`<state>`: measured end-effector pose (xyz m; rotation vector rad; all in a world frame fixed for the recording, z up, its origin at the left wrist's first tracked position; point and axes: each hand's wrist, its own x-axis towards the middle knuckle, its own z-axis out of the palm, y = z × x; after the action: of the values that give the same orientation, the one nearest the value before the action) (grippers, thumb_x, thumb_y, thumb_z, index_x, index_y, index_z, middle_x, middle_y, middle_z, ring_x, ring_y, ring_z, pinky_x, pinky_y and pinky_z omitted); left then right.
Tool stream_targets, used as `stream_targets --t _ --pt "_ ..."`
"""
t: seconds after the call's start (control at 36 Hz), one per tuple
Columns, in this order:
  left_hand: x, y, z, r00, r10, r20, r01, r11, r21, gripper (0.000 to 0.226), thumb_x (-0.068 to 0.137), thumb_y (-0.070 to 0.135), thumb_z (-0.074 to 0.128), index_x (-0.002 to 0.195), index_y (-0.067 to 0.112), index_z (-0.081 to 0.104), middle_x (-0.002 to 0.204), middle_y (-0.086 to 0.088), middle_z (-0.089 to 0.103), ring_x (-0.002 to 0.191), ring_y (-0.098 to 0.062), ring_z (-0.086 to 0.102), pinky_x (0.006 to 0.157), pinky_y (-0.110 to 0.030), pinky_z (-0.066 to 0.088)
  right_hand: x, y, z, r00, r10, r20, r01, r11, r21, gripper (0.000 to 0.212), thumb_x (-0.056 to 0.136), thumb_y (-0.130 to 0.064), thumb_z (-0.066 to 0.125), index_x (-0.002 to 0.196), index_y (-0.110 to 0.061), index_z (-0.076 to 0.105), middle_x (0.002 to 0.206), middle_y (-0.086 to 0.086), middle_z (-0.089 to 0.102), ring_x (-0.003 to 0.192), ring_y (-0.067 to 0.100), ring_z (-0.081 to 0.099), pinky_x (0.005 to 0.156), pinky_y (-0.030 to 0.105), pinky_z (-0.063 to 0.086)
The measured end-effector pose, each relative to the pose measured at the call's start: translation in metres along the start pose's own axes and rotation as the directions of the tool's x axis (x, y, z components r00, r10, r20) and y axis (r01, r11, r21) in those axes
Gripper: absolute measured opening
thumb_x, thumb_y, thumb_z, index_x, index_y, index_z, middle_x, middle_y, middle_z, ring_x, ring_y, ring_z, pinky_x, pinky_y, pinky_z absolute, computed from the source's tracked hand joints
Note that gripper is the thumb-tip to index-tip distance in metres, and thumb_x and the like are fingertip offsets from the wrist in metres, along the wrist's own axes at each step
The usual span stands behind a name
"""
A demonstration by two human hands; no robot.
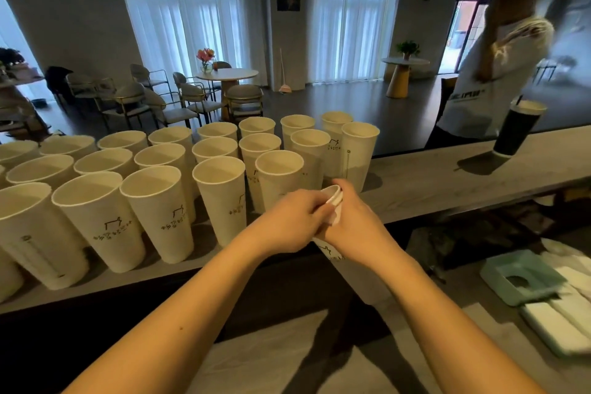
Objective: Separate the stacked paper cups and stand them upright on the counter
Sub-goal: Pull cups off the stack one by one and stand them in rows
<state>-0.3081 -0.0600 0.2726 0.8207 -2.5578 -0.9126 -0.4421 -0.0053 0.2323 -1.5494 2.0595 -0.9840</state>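
Note:
Several tall white paper cups [220,198] with a small house logo stand upright in rows on the grey counter [431,189], filling its left and middle. Both my hands meet just in front of the counter's near edge, around a short stack of white paper cups [334,198]. My left hand [295,221] grips the stack near its rim from the left. My right hand [355,227] wraps the body from the right. The stack's rim shows between my fingers and its lower end [331,251] pokes out below my right hand. How many cups it holds is hidden.
A dark cup with a straw [516,128] stands on the counter at the right, and a person in a white shirt [499,73] stands behind it. A green tray [521,277] and white folded cloths [563,323] lie on the lower worktop at right. Café tables and chairs fill the room beyond.

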Motion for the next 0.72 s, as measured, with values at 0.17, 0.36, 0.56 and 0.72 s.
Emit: stream_targets --t 0.17,0.36,0.56,0.72 --pt "-0.003 -0.001 0.010 0.999 -0.004 -0.045 0.001 0.997 -0.076 0.023 0.099 0.026 0.052 0.090 0.016 0.070 0.082 -0.004 0.068 0.072 -0.015 0.061 0.068 -0.031 0.046 -0.005 0.011 -0.002 0.999 -0.039 -0.001 0.039 0.999 -0.016 0.115 0.071 -0.051 0.085 0.158 -0.030 0.013 0.153 0.000 0.044 0.135 0.021 0.049 0.108 0.042 0.046" --pt "0.010 0.021 0.031 0.995 -0.039 -0.095 0.032 0.997 -0.073 0.020 0.096 0.028 0.058 0.103 0.019 0.074 0.091 0.001 0.071 0.084 -0.011 0.066 0.083 -0.038 0.055 -0.007 0.041 -0.025 0.994 -0.104 0.046 0.105 0.994 -0.007 0.125 0.057 -0.063 0.089 0.153 -0.043 0.012 0.153 -0.008 0.043 0.136 0.015 0.047 0.109 0.046 0.047" --pt "0.045 0.039 0.041 0.927 -0.088 -0.366 0.053 0.993 -0.105 0.007 0.089 0.031 0.066 0.095 0.030 0.067 0.086 0.010 0.068 0.080 0.000 0.064 0.075 -0.029 0.056 0.019 0.079 -0.070 0.986 -0.120 0.113 0.134 0.983 -0.127 0.118 0.054 -0.057 0.088 0.151 -0.039 0.023 0.139 -0.013 0.046 0.123 0.011 0.053 0.098 0.043 0.054" --pt "0.073 0.052 0.021 0.789 0.018 -0.615 0.103 0.982 0.160 0.015 0.093 0.033 0.060 0.089 0.019 0.062 0.074 0.007 0.060 0.069 -0.009 0.057 0.060 -0.032 0.048 0.053 0.112 -0.113 0.999 0.031 0.034 -0.020 0.957 -0.289 0.119 0.065 -0.050 0.090 0.157 -0.026 0.019 0.154 0.003 0.040 0.135 0.028 0.047 0.104 0.048 0.047"
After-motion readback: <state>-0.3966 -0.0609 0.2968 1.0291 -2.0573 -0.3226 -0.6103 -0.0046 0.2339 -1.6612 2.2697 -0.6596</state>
